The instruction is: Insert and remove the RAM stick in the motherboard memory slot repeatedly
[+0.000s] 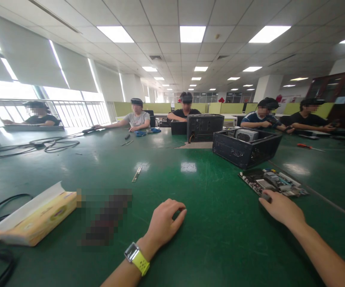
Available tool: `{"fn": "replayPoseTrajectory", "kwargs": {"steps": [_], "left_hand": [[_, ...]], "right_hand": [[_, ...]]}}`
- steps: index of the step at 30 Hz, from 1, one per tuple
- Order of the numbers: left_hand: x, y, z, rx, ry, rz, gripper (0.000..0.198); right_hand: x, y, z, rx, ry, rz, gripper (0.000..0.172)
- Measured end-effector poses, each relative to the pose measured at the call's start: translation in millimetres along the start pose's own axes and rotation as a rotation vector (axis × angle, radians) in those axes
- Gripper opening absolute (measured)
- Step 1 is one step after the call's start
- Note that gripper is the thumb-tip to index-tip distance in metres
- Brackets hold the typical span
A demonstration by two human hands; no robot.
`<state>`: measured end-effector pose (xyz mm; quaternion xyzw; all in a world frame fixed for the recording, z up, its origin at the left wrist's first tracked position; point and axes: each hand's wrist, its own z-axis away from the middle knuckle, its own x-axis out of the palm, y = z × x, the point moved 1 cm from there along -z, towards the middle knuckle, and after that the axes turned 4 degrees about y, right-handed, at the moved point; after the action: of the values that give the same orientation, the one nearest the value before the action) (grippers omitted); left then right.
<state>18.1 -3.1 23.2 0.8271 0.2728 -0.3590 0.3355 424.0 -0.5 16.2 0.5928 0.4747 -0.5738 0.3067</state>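
Observation:
My left hand [167, 220] rests on the green table, its fingers curved and a gap between thumb and forefinger; nothing is in it. A watch [137, 258] with a yellow-green strap is on that wrist. Off to the right, my right hand [281, 208] is at the near left edge of a motherboard [275, 182] lying flat. Between its thumb and fingers shows a small dark grey piece [267, 196], whose kind I cannot make out. A RAM stick [137, 174] lies by itself ahead of my left hand.
Beyond the motherboard sits an open black computer case [247, 147], with another case [205, 127] behind it. A tissue pack [41, 217] and a blurred-out dark item [108, 217] lie at left. Cables [53, 141], a red screwdriver [310, 147] and several seated people are farther off.

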Motion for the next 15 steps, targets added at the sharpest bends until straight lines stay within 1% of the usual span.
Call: {"fn": "replayPoseTrajectory", "kwargs": {"steps": [2,4,6,8,10,12,15], "left_hand": [[-4.7,-4.3,-1.6,-0.041,0.015,-0.118,0.021],[-14.0,-11.8,-2.8,-0.13,0.054,-0.296,0.022],[-26.3,-22.1,-2.4,-0.271,0.095,-0.5,0.029],[-37.9,-33.3,-0.2,-0.42,0.077,-0.661,0.045],[-46.4,-43.5,3.2,-0.535,0.022,-0.738,0.056],[-51.1,-52.1,6.3,-0.597,-0.034,-0.755,0.061],[-53.0,-62.8,9.4,-0.663,-0.077,-0.72,0.066]], "right_hand": [[0.1,-8.8,3.1,-0.05,-0.015,-0.012,0.048],[-1.7,-20.1,9.5,-0.12,-0.044,-0.035,0.041],[-4.5,-34.1,20.1,-0.214,-0.08,-0.073,0.036],[-7.3,-50.0,34.0,-0.32,-0.116,-0.131,0.034],[-9.7,-65.9,49.7,-0.408,-0.157,-0.199,0.034],[-12.2,-80.2,65.7,-0.47,-0.208,-0.257,0.033],[-17.4,-95.8,86.8,-0.526,-0.28,-0.295,0.031]]}}
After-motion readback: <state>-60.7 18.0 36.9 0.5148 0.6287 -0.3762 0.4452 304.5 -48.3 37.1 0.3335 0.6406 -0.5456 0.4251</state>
